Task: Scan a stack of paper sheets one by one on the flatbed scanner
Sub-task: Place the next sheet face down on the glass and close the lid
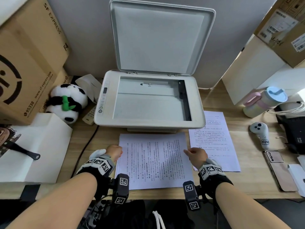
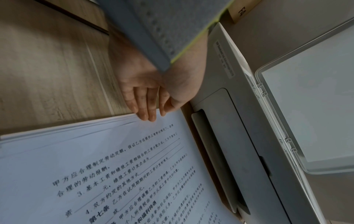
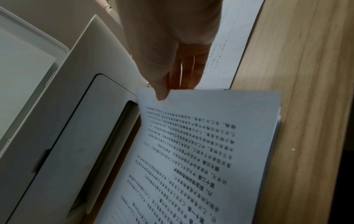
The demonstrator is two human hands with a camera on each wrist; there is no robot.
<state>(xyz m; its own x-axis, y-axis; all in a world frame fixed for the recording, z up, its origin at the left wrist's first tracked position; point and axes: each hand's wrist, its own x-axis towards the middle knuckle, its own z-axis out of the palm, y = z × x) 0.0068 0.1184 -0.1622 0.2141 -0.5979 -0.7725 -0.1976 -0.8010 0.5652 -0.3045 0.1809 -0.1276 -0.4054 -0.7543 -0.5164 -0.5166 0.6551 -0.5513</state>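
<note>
The white flatbed scanner [image 1: 105,116] stands at the desk's middle with its lid [image 1: 158,40] raised and the glass [image 1: 148,103] bare. A stack of printed sheets [image 1: 153,162] lies on the desk just in front of it. My left hand [image 1: 116,152] is at the stack's left edge; in the left wrist view its straight fingers [image 2: 147,115] rest on that edge. My right hand [image 1: 195,153] pinches the right edge of the top sheet [image 3: 201,136], thumb [image 3: 161,94] above and fingers below, and lifts it slightly off the stack. A separate printed sheet [image 1: 212,141] lies to the right.
Cardboard boxes [image 1: 28,63], a panda plush [image 1: 67,101] and a remote [image 1: 90,115] crowd the left of the scanner. A black cable [image 1: 85,146] crosses the desk. On the right are a bottle [image 1: 264,101], a white controller [image 1: 260,134], a phone [image 1: 279,171] and more boxes.
</note>
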